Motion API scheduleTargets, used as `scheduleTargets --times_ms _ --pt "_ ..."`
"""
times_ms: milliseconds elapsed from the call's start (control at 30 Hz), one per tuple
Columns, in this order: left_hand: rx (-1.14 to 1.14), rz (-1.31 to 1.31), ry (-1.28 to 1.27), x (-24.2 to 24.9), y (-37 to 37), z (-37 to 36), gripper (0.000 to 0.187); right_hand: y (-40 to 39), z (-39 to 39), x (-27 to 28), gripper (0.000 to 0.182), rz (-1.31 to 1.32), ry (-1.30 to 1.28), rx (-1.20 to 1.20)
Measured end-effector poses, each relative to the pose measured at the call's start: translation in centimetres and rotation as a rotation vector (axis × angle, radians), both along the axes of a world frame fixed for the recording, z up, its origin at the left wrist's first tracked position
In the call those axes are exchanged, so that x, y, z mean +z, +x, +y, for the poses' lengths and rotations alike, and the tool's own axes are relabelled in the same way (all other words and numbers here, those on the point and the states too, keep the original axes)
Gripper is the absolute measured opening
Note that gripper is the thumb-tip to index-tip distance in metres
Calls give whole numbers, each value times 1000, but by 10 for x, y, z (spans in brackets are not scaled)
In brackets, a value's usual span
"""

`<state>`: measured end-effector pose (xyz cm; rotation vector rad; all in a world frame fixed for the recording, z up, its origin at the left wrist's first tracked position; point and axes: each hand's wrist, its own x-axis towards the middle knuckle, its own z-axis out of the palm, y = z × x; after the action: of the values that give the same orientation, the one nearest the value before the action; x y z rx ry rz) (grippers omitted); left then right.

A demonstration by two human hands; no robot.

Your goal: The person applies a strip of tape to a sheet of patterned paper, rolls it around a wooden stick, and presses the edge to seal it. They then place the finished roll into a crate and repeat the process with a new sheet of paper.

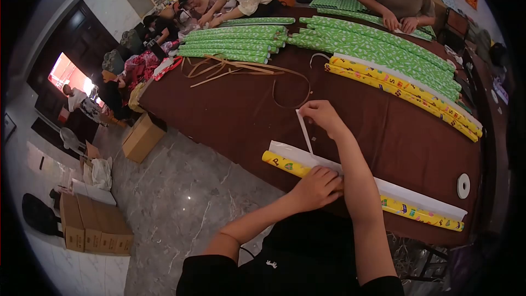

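A yellow patterned wrapping paper roll [416,212] lies along the near table edge, its white inner side showing as a loose flap. My left hand [316,188] is closed over the roll, fingers curled and pressing on it. Above it, my right hand [322,117] pinches the upper end of a narrow white strip [304,133]. The strip runs down to the white flap near the roll's left end. My right forearm crosses in front of part of the roll. A white tape reel [463,186] rests on the table at the right.
Yellow rolls [402,94] lie farther back, beside green patterned rolls [378,49] and a left green stack [233,43]. Brown strips [235,67] curl across the brown tablecloth [219,112]. Co-workers stand at the far side. Cardboard boxes [143,138] sit on the floor left.
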<state>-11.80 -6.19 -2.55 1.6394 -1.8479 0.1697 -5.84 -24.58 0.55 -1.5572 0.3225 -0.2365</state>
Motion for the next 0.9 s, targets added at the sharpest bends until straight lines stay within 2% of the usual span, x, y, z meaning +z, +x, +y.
scheduleTargets --times_ms 100,233,300,400,500,567,700,767,800,867,900 --pt "12 -54 71 -1 -8 -2 40 -7 -10 13 13 11 37 -20" --pt "4 29 23 -3 -8 -2 40 -8 -21 12 11 -21 104 -10" --pt "-21 94 79 -1 -6 -1 39 -10 -24 15 10 -48 132 -32" --pt "-13 97 86 -9 -5 -2 36 -13 -27 22 11 -101 228 -126" --pt "-49 58 48 -9 -1 -4 34 -31 -33 51 14 -180 215 -136" --pt "-44 65 36 -10 0 -5 34 -52 -47 80 16 -198 51 -152" --pt "-55 30 -8 -11 2 -8 34 -107 -81 164 19 -302 -226 -498" --pt "-28 -7 74 -17 2 -10 35 -147 -119 210 19 -413 -397 -643" --pt "-52 2 -35 -16 3 -11 35 -176 -127 242 21 -366 -657 -672" --pt "-59 -37 43 -7 4 -11 34 -216 -136 297 29 -609 -708 -830" --pt "-65 -61 30 -6 5 -13 34 -238 -133 330 29 -682 -822 -884"
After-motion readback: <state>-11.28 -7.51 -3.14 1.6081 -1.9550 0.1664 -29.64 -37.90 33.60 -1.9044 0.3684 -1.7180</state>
